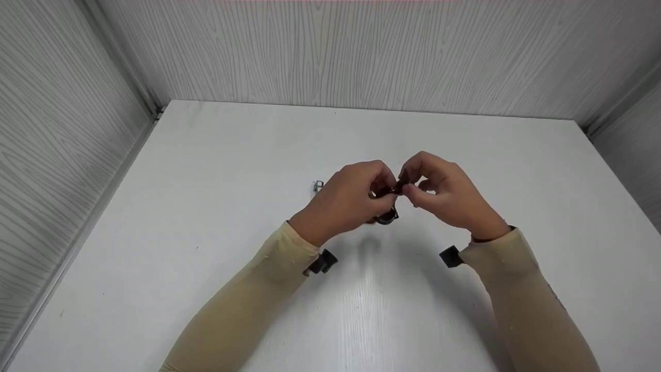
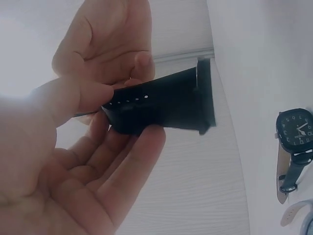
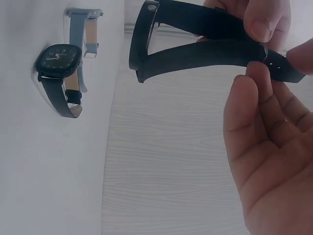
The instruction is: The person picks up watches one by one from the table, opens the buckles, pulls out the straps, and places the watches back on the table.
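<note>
Between both hands is a wristwatch with a black strap (image 2: 161,105), raised off the white table. My left hand (image 1: 356,199) pinches the strap by a row of small holes, thumb on one side and fingers on the other. The narrow strap end is gripped by the thumb and fingers of my right hand (image 1: 441,194). In the right wrist view the black strap (image 3: 195,56) forms a loop, its two parts overlapping near the fingertips. The watch case (image 2: 204,95) shows edge-on, so its dial is hidden.
On the white table (image 1: 232,155) lie a square-faced watch (image 3: 59,61) with a dark strap and a watch with a light blue strap (image 3: 77,32). Pale wood-grain panels (image 1: 320,51) stand behind and at both sides.
</note>
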Available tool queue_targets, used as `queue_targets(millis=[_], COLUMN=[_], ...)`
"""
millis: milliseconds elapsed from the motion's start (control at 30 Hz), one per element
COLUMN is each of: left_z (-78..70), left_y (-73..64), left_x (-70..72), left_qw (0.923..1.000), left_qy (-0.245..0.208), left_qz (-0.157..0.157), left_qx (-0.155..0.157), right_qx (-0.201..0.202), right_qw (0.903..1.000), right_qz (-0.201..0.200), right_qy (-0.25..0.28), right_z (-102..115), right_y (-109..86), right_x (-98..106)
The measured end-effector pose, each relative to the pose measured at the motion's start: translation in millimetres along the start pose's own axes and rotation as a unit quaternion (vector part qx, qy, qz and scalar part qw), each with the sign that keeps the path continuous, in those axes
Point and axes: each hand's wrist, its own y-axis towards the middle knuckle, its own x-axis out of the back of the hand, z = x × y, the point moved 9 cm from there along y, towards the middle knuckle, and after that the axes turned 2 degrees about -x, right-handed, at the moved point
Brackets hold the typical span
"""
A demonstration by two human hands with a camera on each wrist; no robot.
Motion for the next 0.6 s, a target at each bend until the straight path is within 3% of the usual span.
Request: queue_targets(millis=[267,600], left_z=[-4.1,-4.9], left_y=[-1.6,-2.1], left_x=[2.3,-0.4], left_qw=[0.9978,0.9972], left_qy=[0.062,0.068], left_qz=[-0.005,-0.006], left_qx=[-0.02,-0.03], right_qx=[-0.014,0.006], right_qw=[0.9993,0.9995], right_qz=[0.003,0.023], right_qy=[0.034,0.023], right_z=[-2.5,1.7], right_y=[-0.2,-1.0], right_x=[-0.4,-4.3])
